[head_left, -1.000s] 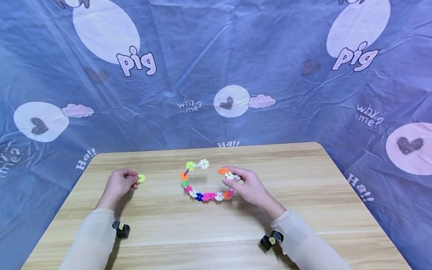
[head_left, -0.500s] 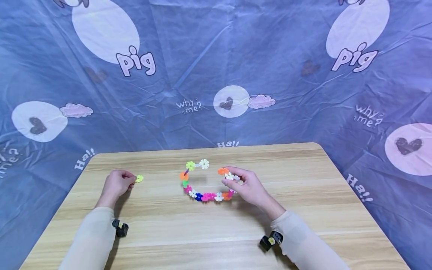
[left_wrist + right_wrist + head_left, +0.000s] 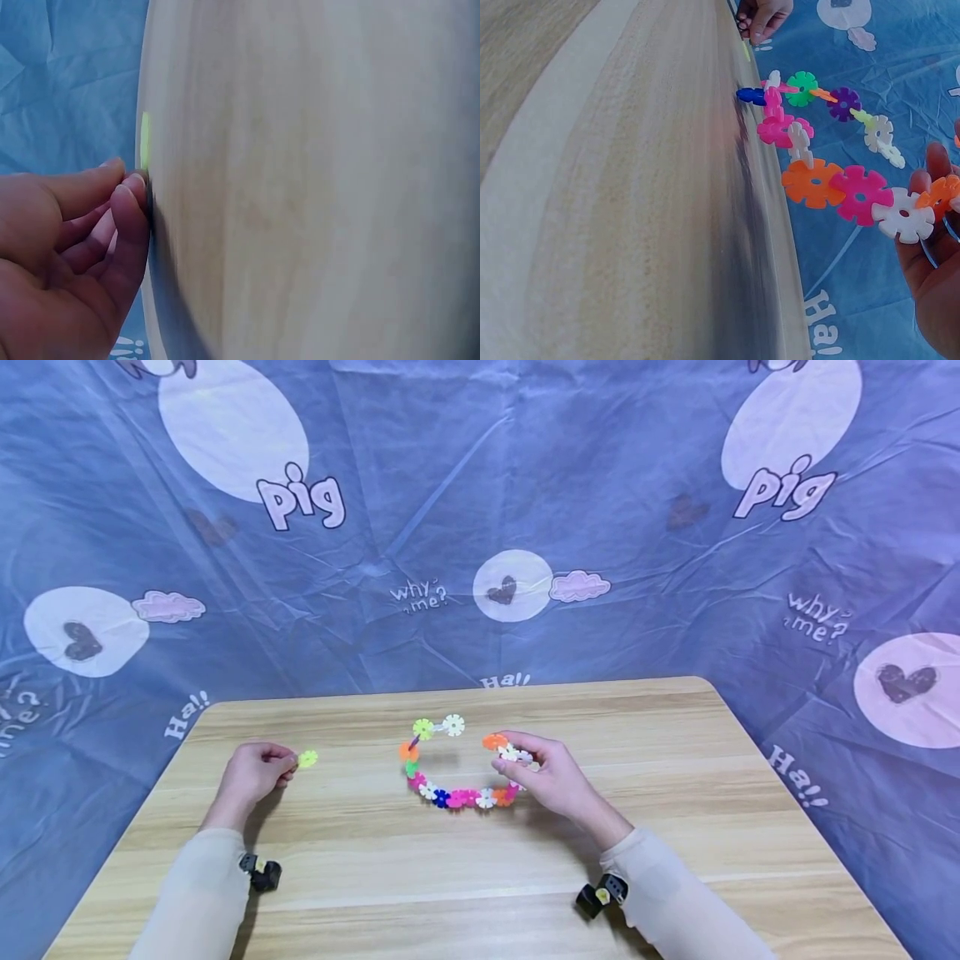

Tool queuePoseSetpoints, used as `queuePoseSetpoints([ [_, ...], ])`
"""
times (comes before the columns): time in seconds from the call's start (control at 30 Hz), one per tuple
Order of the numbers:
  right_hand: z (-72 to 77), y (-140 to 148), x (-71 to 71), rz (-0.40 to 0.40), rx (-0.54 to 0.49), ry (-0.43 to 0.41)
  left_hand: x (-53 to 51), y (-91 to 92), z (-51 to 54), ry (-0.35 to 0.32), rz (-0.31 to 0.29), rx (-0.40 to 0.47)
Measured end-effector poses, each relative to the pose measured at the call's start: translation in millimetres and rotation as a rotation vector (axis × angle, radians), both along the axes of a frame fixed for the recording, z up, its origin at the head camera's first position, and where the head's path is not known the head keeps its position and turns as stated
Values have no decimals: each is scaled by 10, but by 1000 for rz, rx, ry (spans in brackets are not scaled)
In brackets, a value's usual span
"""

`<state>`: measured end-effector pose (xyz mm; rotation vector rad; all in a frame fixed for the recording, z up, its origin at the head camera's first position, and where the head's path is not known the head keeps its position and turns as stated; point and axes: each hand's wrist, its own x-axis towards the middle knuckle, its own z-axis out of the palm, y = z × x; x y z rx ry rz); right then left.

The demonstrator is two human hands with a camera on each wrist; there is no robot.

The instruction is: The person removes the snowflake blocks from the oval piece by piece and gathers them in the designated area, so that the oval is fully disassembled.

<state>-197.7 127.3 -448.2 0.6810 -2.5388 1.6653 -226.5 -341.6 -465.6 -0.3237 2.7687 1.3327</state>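
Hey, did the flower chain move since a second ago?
No: in the head view, the flower chain shows no clear shift either way against the table's back edge.

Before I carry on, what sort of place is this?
Probably a makeshift recording booth: printed blue cloth lines the back and sides around a wood-grain table, and a small black camera is worn on each wrist.

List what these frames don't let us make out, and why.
Head: some pieces of the chain, hidden by the right hand.
Head: the rest of the sleeves, cut off by the bottom edge.
Left wrist: near end of the disc, hidden by the left hand; its face, shown edge-on.
Right wrist: part of the right hand, cut off by the right edge; the disc's shape, too small.
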Motion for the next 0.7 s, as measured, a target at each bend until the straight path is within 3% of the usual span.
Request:
queuePoseSetpoints([
  [0.23,7,0,-5,4,-4,11,63,88,77,44,-15,92],
  [0.47,20,-1,-5,-3,-8,4,149,336,191,125,-87,114],
  [0.7,18,7,-2,-6,-10,-1,199,595,266,157,-154,122],
])
